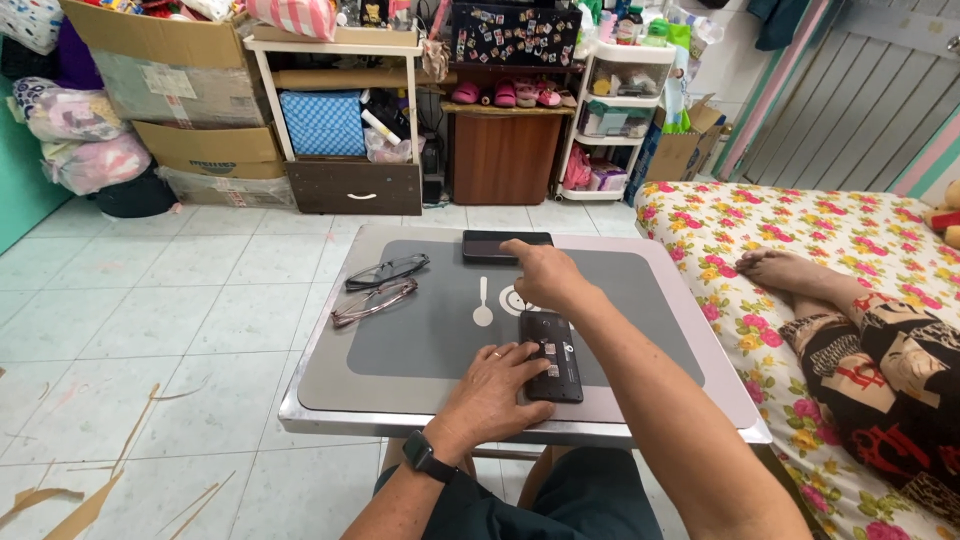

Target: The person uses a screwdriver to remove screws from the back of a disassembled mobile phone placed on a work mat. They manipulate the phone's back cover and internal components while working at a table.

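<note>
My left hand [495, 392] rests flat on the near part of the small folding table [330, 392], its fingers touching the left edge of a black device [556, 352] that lies back up. My right hand [541, 276] reaches across the table, its index finger stretched out onto a dark phone [498, 245] at the far edge. A watch sits on my left wrist. Two pairs of glasses [380, 287] lie on the table's left side.
A bed with a flowered sheet [800, 225] stands to the right, where another person's leg and foot [790, 272] lie. Cardboard boxes [180, 75], a white shelf and a plastic drawer cart [620, 110] line the far wall. The floor is pale tile.
</note>
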